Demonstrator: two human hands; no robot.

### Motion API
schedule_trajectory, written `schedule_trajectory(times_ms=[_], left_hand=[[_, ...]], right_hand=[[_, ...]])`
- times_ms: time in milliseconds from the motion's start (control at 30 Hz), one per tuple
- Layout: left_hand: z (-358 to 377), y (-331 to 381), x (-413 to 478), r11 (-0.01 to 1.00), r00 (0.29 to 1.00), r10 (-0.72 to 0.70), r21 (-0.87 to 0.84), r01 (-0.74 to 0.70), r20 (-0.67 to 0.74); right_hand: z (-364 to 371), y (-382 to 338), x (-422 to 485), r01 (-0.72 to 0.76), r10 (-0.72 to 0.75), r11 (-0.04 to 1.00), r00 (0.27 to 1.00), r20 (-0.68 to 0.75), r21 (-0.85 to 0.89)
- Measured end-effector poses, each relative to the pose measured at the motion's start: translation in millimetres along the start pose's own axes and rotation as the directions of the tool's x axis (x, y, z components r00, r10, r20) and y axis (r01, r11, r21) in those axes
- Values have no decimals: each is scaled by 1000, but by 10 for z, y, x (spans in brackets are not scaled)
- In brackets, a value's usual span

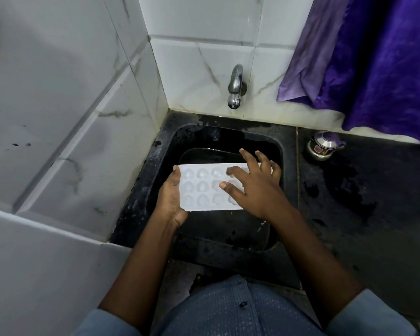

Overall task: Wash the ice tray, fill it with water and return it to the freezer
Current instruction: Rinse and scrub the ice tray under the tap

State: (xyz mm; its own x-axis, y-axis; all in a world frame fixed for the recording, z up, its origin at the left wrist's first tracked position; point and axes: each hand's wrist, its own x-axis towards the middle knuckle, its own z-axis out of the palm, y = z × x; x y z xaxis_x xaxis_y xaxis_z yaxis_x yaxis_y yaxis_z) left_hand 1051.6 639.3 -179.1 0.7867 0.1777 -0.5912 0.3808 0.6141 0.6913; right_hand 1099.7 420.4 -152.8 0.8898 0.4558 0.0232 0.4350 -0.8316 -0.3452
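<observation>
Ice tray (204,187): white, heart-shaped cups facing up, held level over the basin of the black sink (136,209) — head camera, looking straight down.
Left hand (170,200): grips the tray's left short edge, with the thumb lying on top at the far corner and the palm against the side. Its fingers pass beneath the tray and are hidden.
Right hand (255,187): fingers spread and nearly straight, laid across the tray's right end, thumb tip on the middle row of cups. It clasps nothing, and the forefinger is blurred.
Tap (235,86): chrome, fixed to the white marbled tiles (199,69) directly behind the sink.
Counter (374,202): dark stone with wet patches, to the right of the sink. A small steel pot (321,146) stands on it near the back wall.
Purple cloth (374,57): hangs at upper right, with its lower edge near the pot — whether they touch cannot be told.
Shirt (228,309): blue and dotted, at the bottom edge, with both forearms bare.
</observation>
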Motion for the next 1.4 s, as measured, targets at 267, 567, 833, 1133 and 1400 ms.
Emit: schedule_trajectory(times_ms=[267, 567, 833, 1133, 1400], left_hand=[[-1, 26, -2, 1000, 1000, -2, -2, 2, 1], [-17, 39, 13, 1000, 1000, 3, -15, -3, 11], [-15, -27, 36, 999, 997, -23, -33, 26, 73], [13, -42, 39, 999, 997, -23, -26, 25, 70], [-21, -70, 14, 999, 999, -20, -29, 22, 48]], right_hand=[[-6, -1, 0, -8, 8, 1000, 1000, 9, -1], [-9, -37, -4, -7, 6, 1000, 1000, 15, 22], [-57, -216, 50, 51, -50, 998, 998, 49, -27], [-86, -323, 24, 19, -16, 1000, 993, 115, -21], [-63, -335, 20, 17, -17, 1000, 993, 115, -6]])
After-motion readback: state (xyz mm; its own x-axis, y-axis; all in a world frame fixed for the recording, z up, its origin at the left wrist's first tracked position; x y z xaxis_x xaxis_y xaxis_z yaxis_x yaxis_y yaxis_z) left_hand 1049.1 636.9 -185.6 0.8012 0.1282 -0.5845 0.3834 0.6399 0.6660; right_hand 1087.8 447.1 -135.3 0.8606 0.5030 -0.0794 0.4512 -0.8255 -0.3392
